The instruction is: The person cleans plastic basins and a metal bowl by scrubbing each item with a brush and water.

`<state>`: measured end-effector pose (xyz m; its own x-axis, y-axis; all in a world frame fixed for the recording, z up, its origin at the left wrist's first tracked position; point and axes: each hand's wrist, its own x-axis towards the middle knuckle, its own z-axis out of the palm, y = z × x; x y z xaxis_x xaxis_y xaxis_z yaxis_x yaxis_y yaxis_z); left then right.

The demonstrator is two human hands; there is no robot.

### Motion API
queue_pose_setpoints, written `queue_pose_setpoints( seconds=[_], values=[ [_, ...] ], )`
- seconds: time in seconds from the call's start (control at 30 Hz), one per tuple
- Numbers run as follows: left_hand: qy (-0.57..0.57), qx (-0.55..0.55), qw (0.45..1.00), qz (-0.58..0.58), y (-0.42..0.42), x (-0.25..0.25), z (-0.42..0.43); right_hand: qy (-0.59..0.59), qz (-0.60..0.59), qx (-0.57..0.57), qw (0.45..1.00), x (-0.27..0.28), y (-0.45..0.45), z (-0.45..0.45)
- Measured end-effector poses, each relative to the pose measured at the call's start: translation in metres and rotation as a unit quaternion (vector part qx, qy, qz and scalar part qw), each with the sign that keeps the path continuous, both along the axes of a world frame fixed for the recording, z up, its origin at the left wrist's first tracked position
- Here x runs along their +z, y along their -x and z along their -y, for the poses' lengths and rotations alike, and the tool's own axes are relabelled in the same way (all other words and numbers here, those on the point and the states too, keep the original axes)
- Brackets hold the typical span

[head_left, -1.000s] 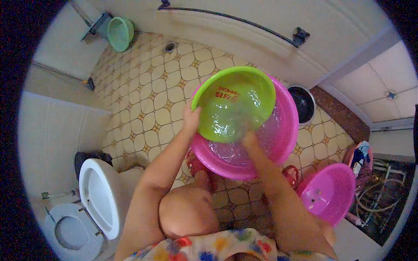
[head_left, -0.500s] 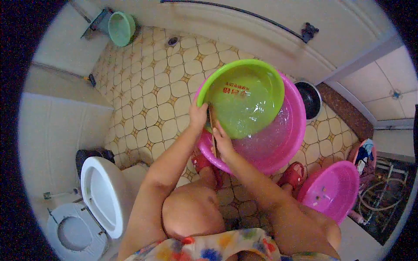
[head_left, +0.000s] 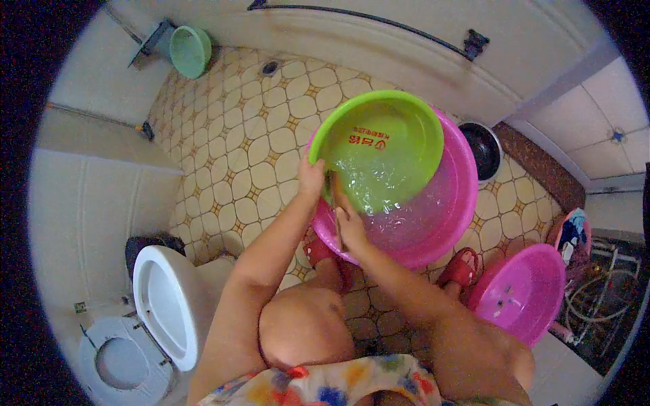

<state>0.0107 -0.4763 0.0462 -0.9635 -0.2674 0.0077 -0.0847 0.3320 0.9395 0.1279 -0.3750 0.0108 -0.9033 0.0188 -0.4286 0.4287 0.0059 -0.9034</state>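
A thin brown board (head_left: 338, 227), seen nearly edge-on, slants over the near left rim of a large pink basin (head_left: 467, 203). My left hand (head_left: 312, 178) is closed at its upper end, against the rim of a lime-green basin (head_left: 437, 125). Lower down, my right hand (head_left: 352, 229) presses on the board's right side with bent fingers, some partly hidden. Tilted inside the pink basin, the green one holds rippling water and bears red lettering. Cloudy water also shows in the pink basin.
A smaller pink basin (head_left: 542, 277) stands at the right, beside a basket of clothes (head_left: 573, 233). A black-lined bowl (head_left: 485, 152) is behind the large basin. A toilet (head_left: 166, 304) is at the left; a pale green basin (head_left: 190, 51) sits in the far corner.
My right hand has slid slightly down along the board, towards me. The water's ripples have changed, and the whole view has shifted a little.
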Motion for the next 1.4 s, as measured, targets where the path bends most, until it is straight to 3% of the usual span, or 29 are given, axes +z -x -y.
queue_pose_setpoints(
  seconds=[0.03, 0.07, 0.17, 0.23, 0.33, 0.4, 0.47, 0.57, 0.7, 0.8, 0.9, 1.0, 1.1, 1.17, 1.27, 1.33, 1.4],
  values=[
    [0.002, 0.0, 1.0, 0.004, 0.0, -0.007, 0.002, 0.075, 0.125, 0.045, 0.988, 0.015, -0.004, -0.019],
    [0.003, 0.0, 1.0, 0.008, 0.001, -0.014, 0.004, 0.073, 0.16, 0.049, 0.983, 0.012, -0.006, -0.032],
    [-0.005, -0.011, 1.0, -0.006, 0.009, -0.032, 0.009, 0.185, 0.192, 0.005, 0.964, 0.029, 0.003, -0.032],
    [-0.009, -0.014, 1.0, -0.005, 0.012, -0.034, 0.011, 0.179, 0.14, -0.014, 0.974, 0.004, 0.008, 0.001],
    [-0.005, -0.011, 1.0, 0.023, 0.013, -0.039, 0.017, -0.027, -0.125, -0.045, 0.991, -0.019, 0.007, 0.023],
    [0.002, -0.016, 0.999, 0.04, 0.015, -0.044, 0.021, -0.078, -0.121, -0.005, 0.99, -0.019, 0.004, 0.015],
    [0.018, -0.013, 0.996, 0.09, 0.011, -0.008, 0.011, 0.026, 0.124, 0.091, 0.988, 0.03, 0.004, -0.026],
    [0.046, -0.02, 0.992, 0.12, 0.021, 0.015, 0.006, -0.163, 0.032, 0.146, 0.975, -0.019, 0.002, -0.054],
    [0.044, -0.115, 0.984, 0.127, 0.04, 0.087, -0.011, -0.126, -0.003, 0.117, 0.985, -0.043, 0.002, -0.048],
    [-0.096, -0.109, 0.984, -0.102, 0.055, 0.034, 0.008, -0.014, 0.099, 0.077, 0.992, -0.002, 0.008, -0.036],
    [0.07, -0.068, 0.995, 0.0, 0.002, 0.06, 0.015, 0.028, 0.053, -0.001, 0.998, -0.035, -0.001, -0.013],
    [0.051, -0.057, 0.996, 0.043, -0.023, 0.025, 0.02, 0.116, 0.053, 0.055, 0.99, -0.022, 0.004, -0.008],
    [-0.028, 0.019, 0.997, 0.073, -0.019, 0.031, 0.002, 0.031, -0.01, 0.018, 0.999, -0.016, 0.013, 0.018],
    [-0.082, 0.009, 0.994, 0.069, -0.006, 0.026, 0.002, -0.035, -0.075, -0.025, 0.996, -0.02, 0.019, 0.033],
    [-0.123, 0.01, 0.992, 0.041, 0.007, 0.015, 0.004, -0.11, -0.037, 0.03, 0.993, -0.038, 0.021, 0.02],
    [-0.141, 0.014, 0.989, 0.039, 0.009, 0.018, 0.004, -0.273, -0.118, 0.065, 0.952, -0.056, 0.009, -0.01],
    [-0.161, 0.019, 0.985, 0.06, 0.006, 0.033, 0.0, -0.271, -0.008, 0.115, 0.956, -0.025, 0.015, -0.053]
  ],
)
